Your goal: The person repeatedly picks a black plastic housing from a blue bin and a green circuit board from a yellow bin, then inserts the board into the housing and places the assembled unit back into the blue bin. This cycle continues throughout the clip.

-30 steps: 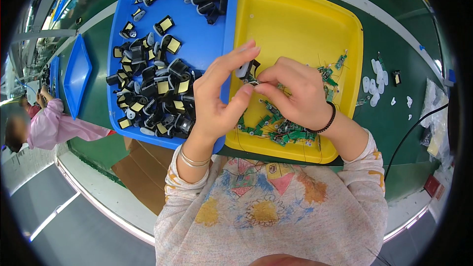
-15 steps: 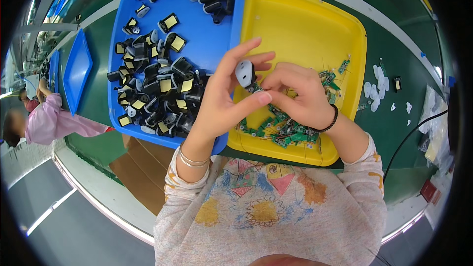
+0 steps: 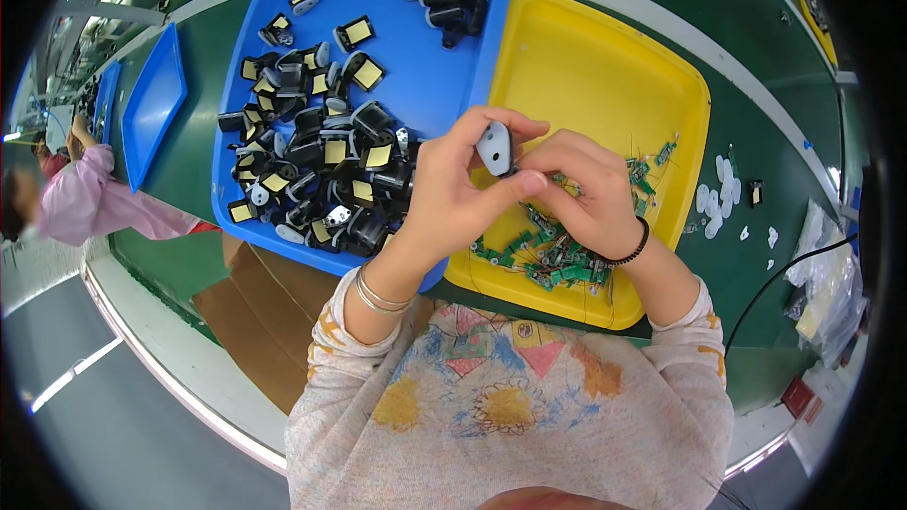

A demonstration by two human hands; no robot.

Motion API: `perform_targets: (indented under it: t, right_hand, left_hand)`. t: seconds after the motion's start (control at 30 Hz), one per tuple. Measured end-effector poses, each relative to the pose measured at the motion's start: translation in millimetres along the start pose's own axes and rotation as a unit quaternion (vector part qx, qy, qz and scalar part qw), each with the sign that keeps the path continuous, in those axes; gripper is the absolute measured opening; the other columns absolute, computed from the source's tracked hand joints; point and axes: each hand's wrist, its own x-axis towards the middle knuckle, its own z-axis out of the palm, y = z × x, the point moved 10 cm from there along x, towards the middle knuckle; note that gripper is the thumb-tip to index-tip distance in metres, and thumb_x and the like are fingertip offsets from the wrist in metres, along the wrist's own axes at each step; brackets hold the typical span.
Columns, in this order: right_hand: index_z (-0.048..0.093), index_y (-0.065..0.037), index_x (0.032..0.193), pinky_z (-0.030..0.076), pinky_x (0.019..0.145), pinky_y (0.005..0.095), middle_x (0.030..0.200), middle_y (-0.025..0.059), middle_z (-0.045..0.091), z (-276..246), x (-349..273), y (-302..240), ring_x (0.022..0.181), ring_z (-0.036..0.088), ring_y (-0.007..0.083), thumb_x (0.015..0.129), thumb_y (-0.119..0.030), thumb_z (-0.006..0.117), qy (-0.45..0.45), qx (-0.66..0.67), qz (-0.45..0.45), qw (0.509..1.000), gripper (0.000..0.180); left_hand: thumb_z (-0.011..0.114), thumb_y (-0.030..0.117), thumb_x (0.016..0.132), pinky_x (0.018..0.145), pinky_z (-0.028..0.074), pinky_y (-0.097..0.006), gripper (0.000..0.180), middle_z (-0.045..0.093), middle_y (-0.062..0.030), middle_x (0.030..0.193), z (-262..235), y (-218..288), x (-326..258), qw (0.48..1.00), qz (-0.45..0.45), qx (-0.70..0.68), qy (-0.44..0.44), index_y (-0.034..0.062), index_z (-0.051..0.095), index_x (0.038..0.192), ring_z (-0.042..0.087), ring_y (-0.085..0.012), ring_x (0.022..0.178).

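My left hand [image 3: 463, 179] grips a small black plastic housing with a grey oval end plate [image 3: 493, 148], thumb below and index finger curled over it. The plate has small dark holes and faces up. Touching the housing's right side, my right hand [image 3: 590, 189] has thumb and fingers pinched together; what they hold is hidden behind the fingertips. Both hands are over the near left part of a yellow tray [image 3: 576, 38]. Under and beside my right hand lie several small green circuit boards [image 3: 572, 269] with thin wires. A blue tray [image 3: 420, 76] to the left holds many similar black housings [image 3: 335, 151].
Several white oval pieces [image 3: 715, 198] and a lone black part [image 3: 756, 193] lie on the green table right of the yellow tray. Clear plastic bags [image 3: 827, 293] and a black cable [image 3: 779, 274] are farther right. Another blue tray [image 3: 156, 113] and a person in pink [image 3: 123, 194] are at left.
Both hands stay together around the housing, and my left index and other fingers have curled in closer over it. The whole view has shifted slightly; the trays appear a little farther right.
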Motion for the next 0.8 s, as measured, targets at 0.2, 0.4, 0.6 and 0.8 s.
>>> perform_targets:
  t: [0.2, 0.4, 0.6, 0.8]
  right_hand:
    - [0.059, -0.004, 0.087, 0.046, 0.062, 0.0286, 0.079, 0.0087, 0.058, -31.9, 48.2, 37.8, 0.07, 0.057, 0.023, 0.075, -0.011, 0.06, -0.004, -0.211, -0.045, 0.976, 0.013]
    - [0.057, -0.006, 0.086, 0.046, 0.065, 0.0321, 0.08, 0.0081, 0.058, -133.1, 128.2, 163.9, 0.073, 0.057, 0.0235, 0.077, -0.013, 0.058, 0.021, -0.469, -0.021, 0.883, 0.011]
    - [0.057, -0.009, 0.093, 0.044, 0.074, 0.0331, 0.088, 0.0071, 0.059, -159.6, 121.2, 214.5, 0.081, 0.056, 0.0246, 0.079, -0.017, 0.058, 0.065, -0.479, 0.114, 0.868, 0.016]
    - [0.056, -0.006, 0.095, 0.041, 0.081, 0.0351, 0.093, 0.0097, 0.056, -44.0, 60.2, 66.7, 0.091, 0.051, 0.0275, 0.07, -0.008, 0.062, -0.077, -0.298, -0.109, 0.945, 0.026]
  left_hand:
    - [0.065, 0.034, 0.073, 0.097, 0.027, -0.048, 0.042, 0.046, -0.0176, 0.12, -43.1, 25.1, 15.1, 0.874, 0.144, 0.443, 0.142, 0.0043, 0.053, 0.101, 0.031, -0.0399, 0.12]
    - [0.058, 0.037, 0.078, 0.092, 0.022, -0.061, 0.028, 0.052, -0.0116, 0.113, -114.0, -22.9, 15.8, 0.701, -0.035, 0.676, 0.224, 0.0099, 0.059, 0.085, 0.032, -0.0369, 0.12]
    - [0.065, 0.03, 0.072, 0.088, 0.032, -0.052, 0.025, 0.058, -0.0052, 0.096, -104.3, -21.2, 21.5, 0.728, -0.031, 0.656, 0.197, 0.0097, 0.059, 0.085, 0.044, -0.0296, 0.108]
    - [0.074, 0.009, 0.057, 0.084, 0.038, -0.033, 0.033, 0.058, -0.0068, 0.092, -77.0, 23.2, 12.4, 0.844, 0.08, 0.494, 0.195, 0.0067, 0.057, 0.085, 0.048, -0.0292, 0.103]
